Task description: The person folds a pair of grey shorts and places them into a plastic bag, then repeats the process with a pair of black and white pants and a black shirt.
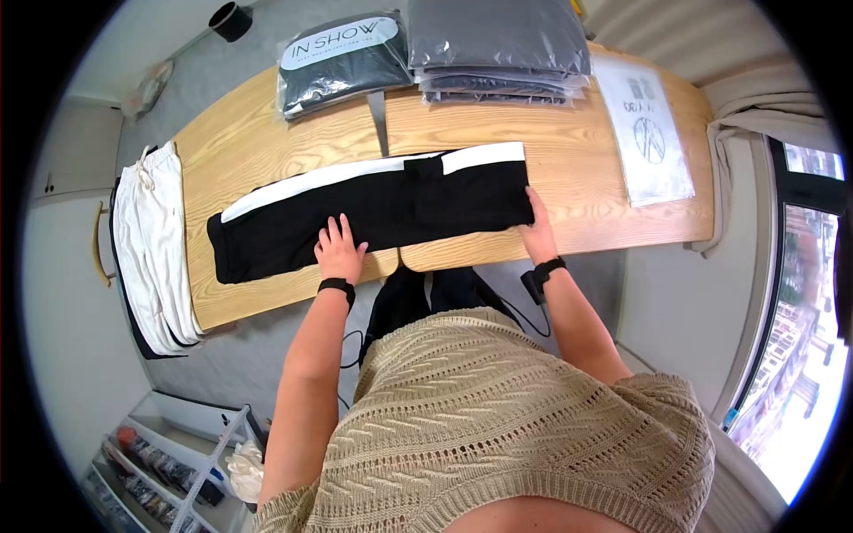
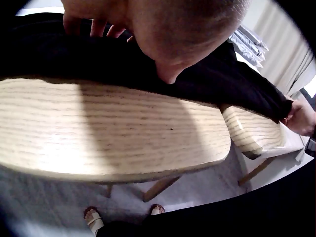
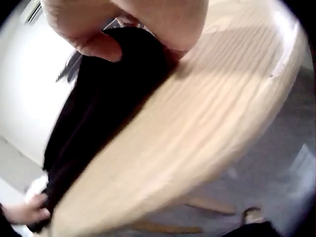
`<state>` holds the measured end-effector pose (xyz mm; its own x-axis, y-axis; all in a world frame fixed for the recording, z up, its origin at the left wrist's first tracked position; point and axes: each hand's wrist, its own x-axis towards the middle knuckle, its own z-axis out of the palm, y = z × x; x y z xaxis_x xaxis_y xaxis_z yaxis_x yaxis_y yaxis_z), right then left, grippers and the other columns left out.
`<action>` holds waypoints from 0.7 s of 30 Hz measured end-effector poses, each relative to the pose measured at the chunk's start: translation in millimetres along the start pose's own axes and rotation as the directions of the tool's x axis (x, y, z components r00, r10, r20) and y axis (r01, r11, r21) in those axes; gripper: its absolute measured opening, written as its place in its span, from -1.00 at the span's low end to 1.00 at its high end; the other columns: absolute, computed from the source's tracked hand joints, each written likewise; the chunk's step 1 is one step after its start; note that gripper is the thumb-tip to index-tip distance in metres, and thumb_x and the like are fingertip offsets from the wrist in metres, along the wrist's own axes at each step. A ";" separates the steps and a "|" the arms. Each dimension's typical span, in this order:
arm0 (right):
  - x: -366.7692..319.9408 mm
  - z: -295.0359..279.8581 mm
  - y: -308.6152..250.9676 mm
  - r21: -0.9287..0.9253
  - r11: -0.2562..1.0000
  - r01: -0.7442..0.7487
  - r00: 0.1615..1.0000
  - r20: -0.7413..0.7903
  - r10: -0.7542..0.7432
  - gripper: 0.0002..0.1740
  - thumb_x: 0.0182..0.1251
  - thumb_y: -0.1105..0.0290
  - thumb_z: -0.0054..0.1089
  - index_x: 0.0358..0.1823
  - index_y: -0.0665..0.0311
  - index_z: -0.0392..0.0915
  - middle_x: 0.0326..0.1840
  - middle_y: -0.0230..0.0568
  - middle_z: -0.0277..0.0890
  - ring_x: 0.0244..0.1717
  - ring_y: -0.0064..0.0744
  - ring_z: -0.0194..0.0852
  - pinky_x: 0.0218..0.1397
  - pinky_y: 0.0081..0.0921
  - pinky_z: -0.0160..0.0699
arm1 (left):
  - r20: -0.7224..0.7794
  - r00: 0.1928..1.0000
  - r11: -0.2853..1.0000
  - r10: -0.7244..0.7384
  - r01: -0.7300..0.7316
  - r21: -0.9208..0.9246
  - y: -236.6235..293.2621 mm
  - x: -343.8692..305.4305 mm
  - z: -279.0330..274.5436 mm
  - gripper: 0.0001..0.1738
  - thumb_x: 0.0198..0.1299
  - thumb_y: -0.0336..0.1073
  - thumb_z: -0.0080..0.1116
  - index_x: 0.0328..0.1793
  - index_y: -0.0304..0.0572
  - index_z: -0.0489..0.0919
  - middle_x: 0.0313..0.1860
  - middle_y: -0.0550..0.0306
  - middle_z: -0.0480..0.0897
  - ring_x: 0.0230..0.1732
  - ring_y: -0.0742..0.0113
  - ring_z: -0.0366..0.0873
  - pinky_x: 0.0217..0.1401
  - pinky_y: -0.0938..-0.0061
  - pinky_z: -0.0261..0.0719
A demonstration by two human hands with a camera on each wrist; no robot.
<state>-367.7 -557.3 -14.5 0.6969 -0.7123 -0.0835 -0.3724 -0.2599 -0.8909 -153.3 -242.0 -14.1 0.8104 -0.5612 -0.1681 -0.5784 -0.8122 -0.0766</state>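
Observation:
Black folded trousers with a white side stripe (image 1: 373, 209) lie lengthwise across the wooden table. On their lower edge, left of the middle, rests my left hand (image 1: 339, 258), fingers spread and straight; the left wrist view shows this hand (image 2: 168, 29) over the black cloth (image 2: 118, 64). At the right end of the trousers, my right hand (image 1: 538, 234) holds the edge. In the right wrist view its thumb lies on top of the black cloth (image 3: 108, 94), and the other fingers of that hand (image 3: 133, 24) are at the cloth's far edge, partly hidden.
Bagged dark garments (image 1: 342, 67) and a stack of grey packages (image 1: 498, 44) stand along the table's far side. A clear printed bag (image 1: 649, 133) lies at the right. White trousers (image 1: 155, 249) hang over the left edge. A gap splits the tabletop (image 1: 577, 169) near the middle.

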 end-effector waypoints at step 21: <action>44.4 -21.4 9.8 0.908 0.365 -0.208 0.864 -0.004 0.503 -0.61 0.21 0.35 0.26 0.01 0.33 0.41 -0.09 -0.17 0.51 -0.01 -0.29 0.46 0.12 -0.36 0.42 | 0.014 0.984 0.956 0.177 -0.168 -0.239 21.8 4.3 -18.9 -0.14 0.04 0.05 0.24 0.42 -0.17 0.23 0.38 -0.09 0.24 0.27 -0.05 0.25 0.17 0.14 0.39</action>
<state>-353.6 -605.5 -17.3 0.4125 -0.7490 -0.5185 0.2755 0.6451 -0.7127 -160.7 -265.2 2.1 0.6940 -0.6937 -0.1928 -0.6671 -0.7203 0.1903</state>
